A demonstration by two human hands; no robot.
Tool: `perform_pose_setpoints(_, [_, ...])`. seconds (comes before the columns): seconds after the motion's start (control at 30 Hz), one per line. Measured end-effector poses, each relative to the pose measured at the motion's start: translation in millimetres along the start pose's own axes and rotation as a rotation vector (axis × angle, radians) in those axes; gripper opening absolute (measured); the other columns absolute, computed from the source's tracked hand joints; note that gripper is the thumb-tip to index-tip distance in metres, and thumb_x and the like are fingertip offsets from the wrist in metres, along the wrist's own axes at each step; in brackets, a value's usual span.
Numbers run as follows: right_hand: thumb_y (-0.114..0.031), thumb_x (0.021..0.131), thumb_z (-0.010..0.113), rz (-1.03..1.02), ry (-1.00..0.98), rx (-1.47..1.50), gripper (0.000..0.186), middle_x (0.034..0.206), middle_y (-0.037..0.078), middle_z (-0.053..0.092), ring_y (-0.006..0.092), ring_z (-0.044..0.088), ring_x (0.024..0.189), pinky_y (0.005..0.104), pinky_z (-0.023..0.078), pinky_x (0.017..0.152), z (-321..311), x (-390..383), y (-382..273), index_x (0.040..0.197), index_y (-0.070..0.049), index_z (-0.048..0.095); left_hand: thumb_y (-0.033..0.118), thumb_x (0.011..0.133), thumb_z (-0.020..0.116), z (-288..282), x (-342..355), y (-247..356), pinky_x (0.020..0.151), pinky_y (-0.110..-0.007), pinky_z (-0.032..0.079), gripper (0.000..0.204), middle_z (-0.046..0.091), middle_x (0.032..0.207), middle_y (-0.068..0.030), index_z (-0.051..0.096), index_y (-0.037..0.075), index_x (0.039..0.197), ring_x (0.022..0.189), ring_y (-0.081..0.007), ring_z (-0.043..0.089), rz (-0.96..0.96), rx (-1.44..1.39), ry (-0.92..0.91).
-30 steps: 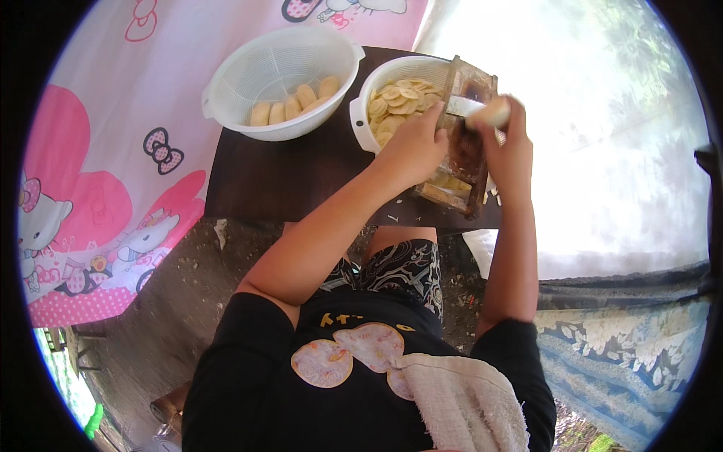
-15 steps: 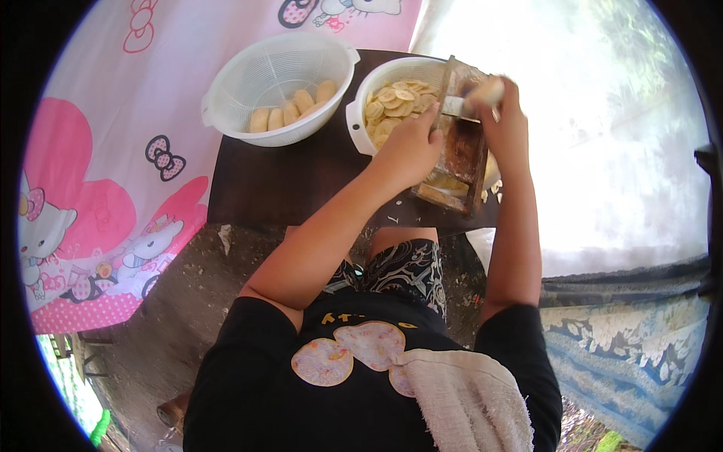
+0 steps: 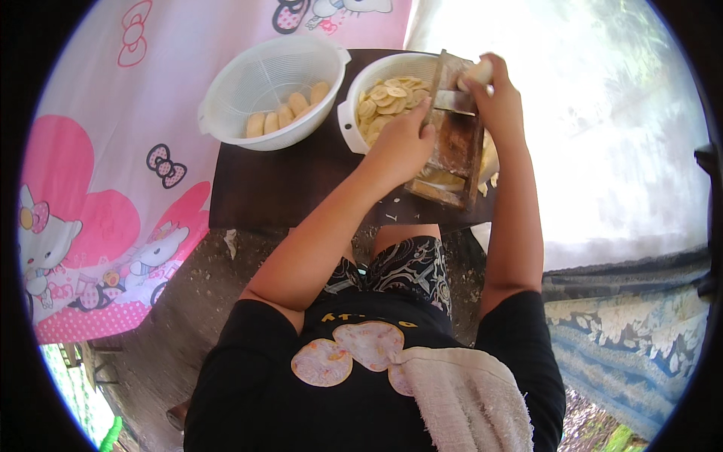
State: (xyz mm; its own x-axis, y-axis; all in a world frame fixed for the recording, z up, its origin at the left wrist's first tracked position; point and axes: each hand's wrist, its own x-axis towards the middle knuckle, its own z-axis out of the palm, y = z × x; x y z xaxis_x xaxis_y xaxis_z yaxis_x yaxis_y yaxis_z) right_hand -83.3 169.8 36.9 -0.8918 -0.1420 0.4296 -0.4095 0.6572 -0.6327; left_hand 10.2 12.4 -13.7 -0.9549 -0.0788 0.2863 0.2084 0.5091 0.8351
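My left hand (image 3: pixel 395 151) grips the left edge of a worn wooden slicer (image 3: pixel 459 143) tilted over a white bowl (image 3: pixel 348 117) of pale banana slices (image 3: pixel 382 102). A metal blade (image 3: pixel 454 102) crosses the slicer's middle. My right hand (image 3: pixel 498 105) has fingers closed around a peeled banana piece (image 3: pixel 476 74) at the slicer's upper part, just beyond the blade. A white colander (image 3: pixel 230 87) to the left holds several peeled bananas (image 3: pixel 297 102).
Both containers sit on a dark table (image 3: pixel 263 188). A pink printed curtain (image 3: pixel 98 166) hangs at left, white sheeting (image 3: pixel 602 151) at right. A beige towel (image 3: pixel 459 392) lies over my dark shirt; a dirt floor (image 3: pixel 188 324) shows below the table.
My right hand has moved up along the slicer with the banana piece, from around the blade to above it. The slicer and left hand have shifted slightly left.
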Motion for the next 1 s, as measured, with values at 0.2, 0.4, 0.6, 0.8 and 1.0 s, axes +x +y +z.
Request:
perform_pose_setpoints(0.2, [-0.004,0.081,0.068,-0.197,-0.016,0.011,0.047,0.117,0.018,0.064,0.0363,0.062,0.108,0.0417,0.049,0.091,-17,-113,-22,0.125,-0.008,0.054,0.02,0.092,0.054,3,-3,-8,0.092,-0.041,0.046,0.052,0.061,0.113,-0.0312,0.045,0.002,0.14,0.106,-0.0393,0.061,0.036,-0.054,0.063])
perform_pose_setpoints(0.4, [-0.022,0.088,0.062,-0.117,0.074,-0.044,0.045,0.097,0.024,0.067,0.041,0.065,0.092,0.0454,0.05,0.077,12,6,-7,0.13,-0.014,0.048,0.02,0.093,0.053,-2,-4,-1,0.085,-0.042,0.047,0.05,0.064,0.103,-0.0286,0.046,0.002,0.139,0.096,-0.0392,0.064,-0.019,-0.022,-0.001])
perform_pose_setpoints(0.6, [-0.012,0.087,0.063,-0.169,-0.004,0.067,0.042,0.11,0.023,0.064,0.0384,0.063,0.101,0.0423,0.05,0.085,-11,-51,-10,0.128,-0.009,0.05,0.019,0.093,0.053,1,-2,5,0.095,-0.041,0.045,0.051,0.06,0.114,-0.0311,0.045,0.003,0.14,0.11,-0.0408,0.059,-0.003,-0.028,0.006])
perform_pose_setpoints(0.8, [-0.007,0.086,0.066,-0.143,-0.036,0.0,0.048,0.111,0.02,0.066,0.0326,0.066,0.107,0.04,0.051,0.088,-5,-82,-13,0.132,-0.011,0.049,0.019,0.093,0.053,0,-2,-8,0.092,-0.041,0.046,0.051,0.061,0.11,-0.0308,0.044,0.003,0.14,0.105,-0.0401,0.061,-0.046,-0.035,-0.019])
perform_pose_setpoints(1.0, [-0.023,0.088,0.064,-0.129,0.014,-0.015,0.045,0.093,0.022,0.068,0.0344,0.068,0.084,0.0409,0.052,0.073,6,26,-2,0.13,-0.014,0.048,0.019,0.092,0.053,-3,1,2,0.087,-0.041,0.047,0.051,0.063,0.104,-0.029,0.046,0.004,0.14,0.097,-0.0393,0.063,-0.061,-0.014,-0.037])
